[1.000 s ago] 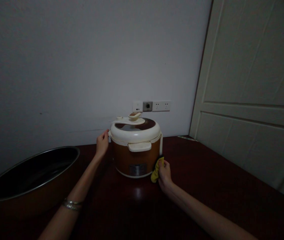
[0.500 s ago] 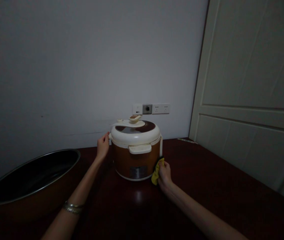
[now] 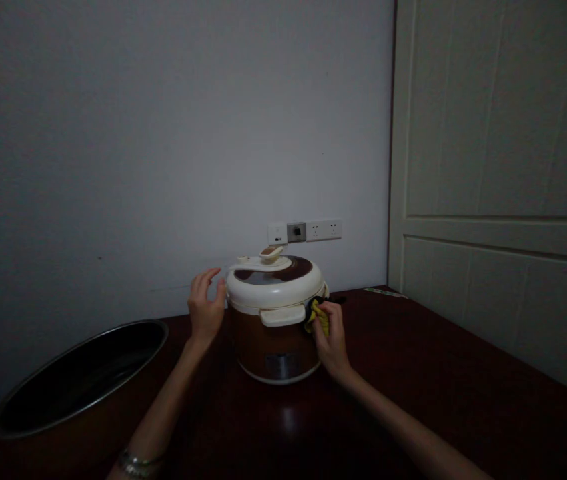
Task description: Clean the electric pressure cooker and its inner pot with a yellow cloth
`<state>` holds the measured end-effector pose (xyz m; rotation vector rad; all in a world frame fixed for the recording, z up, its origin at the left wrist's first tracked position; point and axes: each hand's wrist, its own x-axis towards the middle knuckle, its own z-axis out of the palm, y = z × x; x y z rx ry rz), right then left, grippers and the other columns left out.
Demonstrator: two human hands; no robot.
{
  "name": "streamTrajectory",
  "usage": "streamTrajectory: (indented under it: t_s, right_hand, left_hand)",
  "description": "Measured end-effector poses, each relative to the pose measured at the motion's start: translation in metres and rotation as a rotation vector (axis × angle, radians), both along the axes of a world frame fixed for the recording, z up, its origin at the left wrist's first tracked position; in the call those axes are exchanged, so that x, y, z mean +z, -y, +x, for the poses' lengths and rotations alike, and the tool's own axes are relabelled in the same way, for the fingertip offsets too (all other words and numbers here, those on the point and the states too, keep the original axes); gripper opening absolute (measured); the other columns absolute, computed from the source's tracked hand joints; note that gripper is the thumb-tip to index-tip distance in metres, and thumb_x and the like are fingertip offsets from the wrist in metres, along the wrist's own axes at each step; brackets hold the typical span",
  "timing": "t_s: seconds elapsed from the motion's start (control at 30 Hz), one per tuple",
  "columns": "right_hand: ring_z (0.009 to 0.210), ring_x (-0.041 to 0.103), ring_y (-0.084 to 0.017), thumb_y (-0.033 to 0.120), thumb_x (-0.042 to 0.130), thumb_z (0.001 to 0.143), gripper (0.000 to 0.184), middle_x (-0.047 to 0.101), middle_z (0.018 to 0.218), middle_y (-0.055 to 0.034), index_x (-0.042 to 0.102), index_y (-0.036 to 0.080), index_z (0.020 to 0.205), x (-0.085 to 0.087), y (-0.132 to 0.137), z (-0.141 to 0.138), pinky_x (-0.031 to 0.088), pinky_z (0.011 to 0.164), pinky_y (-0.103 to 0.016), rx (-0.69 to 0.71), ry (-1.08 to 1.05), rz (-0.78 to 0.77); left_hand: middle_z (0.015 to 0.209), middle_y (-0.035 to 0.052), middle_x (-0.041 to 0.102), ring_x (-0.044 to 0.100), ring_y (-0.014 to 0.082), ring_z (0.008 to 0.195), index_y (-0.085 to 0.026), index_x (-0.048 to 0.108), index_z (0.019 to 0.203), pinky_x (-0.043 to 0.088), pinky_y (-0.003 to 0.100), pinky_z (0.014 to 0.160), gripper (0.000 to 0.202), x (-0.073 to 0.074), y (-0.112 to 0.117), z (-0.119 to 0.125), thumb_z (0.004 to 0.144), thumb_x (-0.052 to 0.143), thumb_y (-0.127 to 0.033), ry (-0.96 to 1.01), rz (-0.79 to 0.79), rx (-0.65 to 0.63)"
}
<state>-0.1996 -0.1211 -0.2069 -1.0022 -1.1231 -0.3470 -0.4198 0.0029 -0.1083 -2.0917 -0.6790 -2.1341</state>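
Observation:
A brown rice cooker (image 3: pixel 273 343) with a cream lid stands on the dark table (image 3: pixel 413 387) near the wall. My left hand (image 3: pixel 206 310) rests against the cooker's left side at the lid rim, fingers spread. My right hand (image 3: pixel 330 337) is closed on a yellow cloth (image 3: pixel 320 318) and presses it to the cooker's right side, just under the lid rim beside the cream front latch.
A large metal basin (image 3: pixel 78 380) sits at the left of the table. Wall sockets (image 3: pixel 306 231) are behind the cooker. A pale door (image 3: pixel 503 220) stands along the table's right side. A small flat item (image 3: pixel 380 291) lies at the far right corner.
My right hand has carried the yellow cloth up from the cooker's lower right side to just under the lid rim. My left hand's fingers have spread. The view has shifted slightly.

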Motion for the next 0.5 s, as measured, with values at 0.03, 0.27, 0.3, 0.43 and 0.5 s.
streamTrajectory:
  t_s: [0.03,0.27,0.3,0.43,0.5]
  right_hand:
    - [0.095,0.05,-0.02,0.024,0.045,0.088,0.013,0.049,0.1,-0.007,0.048,0.022,0.101,-0.003,-0.003,0.001,0.045,0.085,-0.039,-0.01,-0.016,-0.001]
    - [0.098,0.048,-0.021,0.02,0.042,0.09,0.015,0.047,0.102,-0.0074,0.046,0.023,0.104,-0.029,0.003,-0.021,0.043,0.085,-0.042,-0.012,0.002,-0.068]
    - [0.099,0.048,-0.021,0.02,0.042,0.09,0.014,0.046,0.103,-0.0073,0.046,0.023,0.103,-0.026,0.005,-0.024,0.043,0.086,-0.042,0.002,0.039,-0.069]
    - [0.095,0.048,-0.02,0.017,0.044,0.088,0.012,0.046,0.097,-0.0053,0.047,0.023,0.098,-0.005,0.006,-0.027,0.043,0.084,-0.04,0.024,0.036,-0.043]
    - [0.092,0.048,-0.019,0.017,0.045,0.087,0.011,0.046,0.095,-0.0042,0.047,0.023,0.096,0.001,0.006,-0.025,0.043,0.082,-0.038,0.056,0.009,-0.045]
  left_hand:
    - [0.098,0.0111,0.066,0.061,0.0216,0.097,-0.015,0.064,0.099,0.052,0.04,0.085,0.019,0.002,0.015,0.002,0.085,0.054,-0.023,-0.065,0.141,0.003]
    - [0.094,0.0091,0.068,0.064,0.0184,0.087,-0.015,0.059,0.11,0.056,0.032,0.079,0.03,-0.021,0.071,0.021,0.08,0.061,-0.01,-0.594,0.651,-0.056]
    - [0.094,0.0098,0.068,0.064,0.0188,0.087,-0.014,0.058,0.111,0.056,0.033,0.079,0.031,-0.024,0.071,0.022,0.081,0.06,-0.009,-0.602,0.633,-0.055]
    - [0.092,0.0115,0.066,0.063,0.0191,0.085,-0.013,0.056,0.114,0.056,0.033,0.074,0.033,-0.031,0.064,0.023,0.082,0.055,-0.006,-0.599,0.559,-0.081]
    - [0.091,0.0116,0.065,0.062,0.0191,0.084,-0.013,0.056,0.114,0.055,0.033,0.072,0.033,-0.031,0.062,0.023,0.082,0.054,-0.004,-0.599,0.542,-0.097]
